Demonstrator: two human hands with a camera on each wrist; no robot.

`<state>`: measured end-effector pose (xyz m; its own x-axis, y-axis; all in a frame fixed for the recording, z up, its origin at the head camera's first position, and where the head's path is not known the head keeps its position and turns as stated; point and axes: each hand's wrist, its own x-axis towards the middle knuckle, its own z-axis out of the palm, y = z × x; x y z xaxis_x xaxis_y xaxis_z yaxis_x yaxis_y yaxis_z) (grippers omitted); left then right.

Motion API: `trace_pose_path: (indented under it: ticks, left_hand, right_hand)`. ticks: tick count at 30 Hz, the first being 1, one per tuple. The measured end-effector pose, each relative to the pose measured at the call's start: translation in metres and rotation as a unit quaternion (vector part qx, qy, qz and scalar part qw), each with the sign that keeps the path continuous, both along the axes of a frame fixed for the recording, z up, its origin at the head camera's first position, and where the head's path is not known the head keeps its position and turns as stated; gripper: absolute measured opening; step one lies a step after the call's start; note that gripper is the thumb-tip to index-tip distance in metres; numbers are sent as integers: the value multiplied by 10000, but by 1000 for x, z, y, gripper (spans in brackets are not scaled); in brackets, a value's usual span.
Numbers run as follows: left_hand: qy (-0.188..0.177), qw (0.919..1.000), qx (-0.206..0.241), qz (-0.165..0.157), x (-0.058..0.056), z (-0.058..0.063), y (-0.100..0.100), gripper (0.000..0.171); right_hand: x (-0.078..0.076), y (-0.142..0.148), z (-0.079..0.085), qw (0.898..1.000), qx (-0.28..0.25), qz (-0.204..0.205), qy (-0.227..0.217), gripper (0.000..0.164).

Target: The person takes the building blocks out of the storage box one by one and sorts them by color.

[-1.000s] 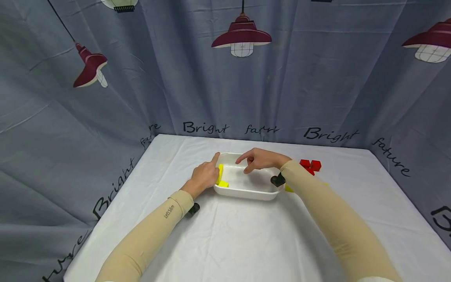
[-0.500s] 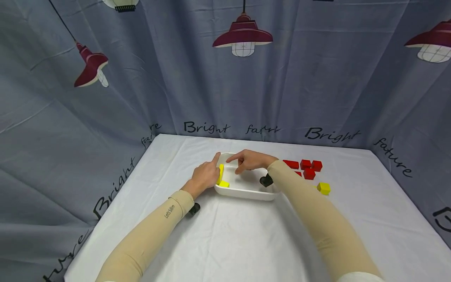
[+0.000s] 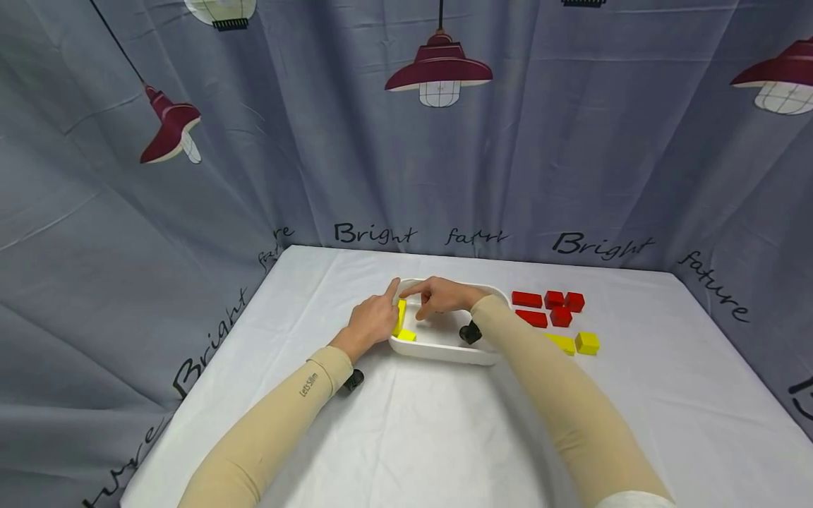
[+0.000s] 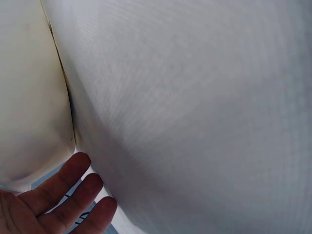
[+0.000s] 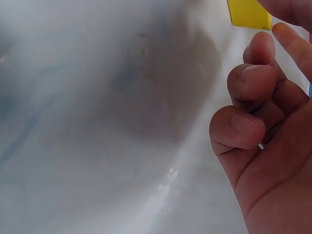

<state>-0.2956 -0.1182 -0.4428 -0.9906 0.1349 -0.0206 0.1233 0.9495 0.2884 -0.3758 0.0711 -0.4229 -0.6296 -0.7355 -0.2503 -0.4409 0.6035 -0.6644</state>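
A white rectangular tray sits on the table. Inside its left end, a long yellow block lies along the wall, with a smaller-looking yellow block at the near corner. My left hand rests at the left rim, index finger straight towards the far corner. Its other fingers are loosely extended outside the wall in the left wrist view. Over the tray, my right hand points its index finger left, thumb apart and remaining fingers curled without anything inside. In the right wrist view, a fingertip is right at a yellow block's corner.
Right of the tray lie two long red blocks and several red cubes. Nearer, a long yellow block is partly behind the right sleeve, beside a yellow cube. A grey curtain hangs around the white-covered table.
My right hand has moved left across the tray towards the yellow blocks, uncovering the red and yellow blocks on the right. My left hand has stayed at the rim.
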Motion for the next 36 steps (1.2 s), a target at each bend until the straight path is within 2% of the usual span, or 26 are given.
trace_pose_path:
  ticks: [12, 20, 30, 36]
  left_hand:
    - [-24, 9999, 46, 92, -1, 0, 2, 61]
    - [-37, 9999, 91, 115, -1, -2, 2, 62]
    - [12, 9999, 98, 120, -1, -3, 1, 62]
    - [79, 9999, 101, 101, -1, -3, 1, 63]
  right_hand:
    - [0, -2, -3, 9997, -52, -238, 5, 50]
    - [0, -4, -11, 9993, -74, -354, 33, 39]
    - [1, -3, -12, 9990, -77, -418, -115, 26]
    - [-1, 2, -16, 9981, -75, -473, -390, 23]
